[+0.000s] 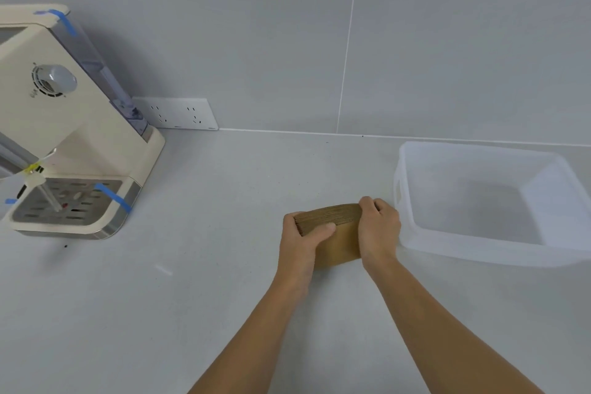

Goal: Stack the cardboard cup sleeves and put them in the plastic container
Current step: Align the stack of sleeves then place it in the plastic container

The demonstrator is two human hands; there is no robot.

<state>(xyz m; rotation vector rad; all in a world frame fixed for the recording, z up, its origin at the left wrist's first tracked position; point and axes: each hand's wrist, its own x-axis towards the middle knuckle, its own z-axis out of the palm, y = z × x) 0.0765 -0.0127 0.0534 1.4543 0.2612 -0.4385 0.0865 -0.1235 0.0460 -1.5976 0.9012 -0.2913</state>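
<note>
A stack of brown cardboard cup sleeves (339, 233) stands on edge on the grey counter, held between both hands. My left hand (302, 240) grips its left end, thumb across the front face. My right hand (380, 230) clasps the right end, fingers curled over the top edge. Just to the right, a translucent white plastic container (412, 233) sits on the counter with nothing visible inside. Its near-left wall is a short gap from my right hand.
A cream coffee machine (64, 137) with blue tape strips stands at the left, its drip tray (64, 205) facing the counter's middle. A white wall socket strip (179, 113) sits behind it. The grey tiled wall runs along the back.
</note>
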